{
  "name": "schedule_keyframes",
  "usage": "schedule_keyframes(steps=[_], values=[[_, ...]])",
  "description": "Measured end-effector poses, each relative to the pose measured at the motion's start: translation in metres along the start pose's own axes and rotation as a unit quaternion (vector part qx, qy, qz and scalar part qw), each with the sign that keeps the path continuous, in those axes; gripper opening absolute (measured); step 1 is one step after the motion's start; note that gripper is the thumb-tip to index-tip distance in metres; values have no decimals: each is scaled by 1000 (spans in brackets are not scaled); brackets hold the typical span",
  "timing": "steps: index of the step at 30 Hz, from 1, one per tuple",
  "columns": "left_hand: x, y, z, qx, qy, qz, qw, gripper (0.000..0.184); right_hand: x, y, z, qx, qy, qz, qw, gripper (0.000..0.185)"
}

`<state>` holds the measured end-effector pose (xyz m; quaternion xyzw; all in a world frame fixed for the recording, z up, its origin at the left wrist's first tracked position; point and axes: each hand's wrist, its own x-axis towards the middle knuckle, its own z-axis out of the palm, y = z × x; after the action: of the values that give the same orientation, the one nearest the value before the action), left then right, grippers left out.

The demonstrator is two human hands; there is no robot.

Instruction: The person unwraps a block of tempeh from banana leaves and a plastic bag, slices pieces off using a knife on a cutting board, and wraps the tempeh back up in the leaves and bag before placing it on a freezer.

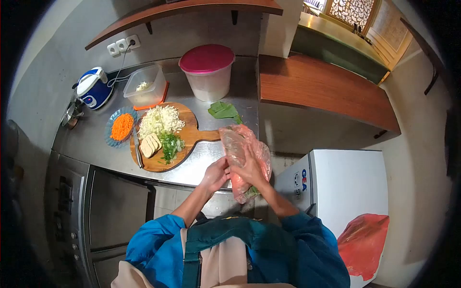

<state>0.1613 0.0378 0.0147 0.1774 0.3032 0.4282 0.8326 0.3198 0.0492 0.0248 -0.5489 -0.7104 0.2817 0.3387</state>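
Note:
A crinkled, see-through pinkish plastic bag (235, 144) lies at the right front edge of the steel counter, its lower end hanging past the edge. Some green shows near its bottom; the rest of the contents I cannot make out. My right hand (250, 169) grips the bag from above, its fingers bent over the plastic. Against the bag's left side, my left hand (217, 174) holds it with bent fingers. Just left, the round wooden cutting board (192, 139) carries shredded cabbage (161, 120), chopped green onion (170, 146), pale slices (150, 145) and a knife (138, 151).
A green leaf (223, 110) lies behind the bag. Further back stand a pink-lidded tub (207, 77), a clear container (144, 89), grated carrot on a glass plate (109, 137) and a blue rice cooker (95, 89). A white freezer (348, 187) stands at right, a red bag (363, 245) on it.

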Motion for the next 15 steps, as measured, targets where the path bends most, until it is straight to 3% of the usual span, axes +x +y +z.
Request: schedule_keyframes(steps=[1,3,4,7,11,13,14,15], values=[[3,-1,3,2,-12,10,1000,32,1,2,-4,156,-19,43,987,85],[10,-3,10,24,1,10,1000,31,5,4,-15,452,-56,125,881,76],[11,-2,11,36,9,7,999,31,0,11,-17,505,-75,111,853,56],[16,9,18,87,-37,-36,995,37,-9,18,-28,719,-177,237,629,45],[8,14,39,-56,-88,3,995,39,-7,11,-27,739,-155,238,611,44],[8,16,38,-98,-126,39,986,39,1,-15,-23,565,-25,99,819,44],[8,17,36,-118,-143,58,981,39,4,-29,-25,455,40,24,890,44],[7,19,37,-120,-141,58,981,38,4,-40,-36,334,38,7,942,44]])
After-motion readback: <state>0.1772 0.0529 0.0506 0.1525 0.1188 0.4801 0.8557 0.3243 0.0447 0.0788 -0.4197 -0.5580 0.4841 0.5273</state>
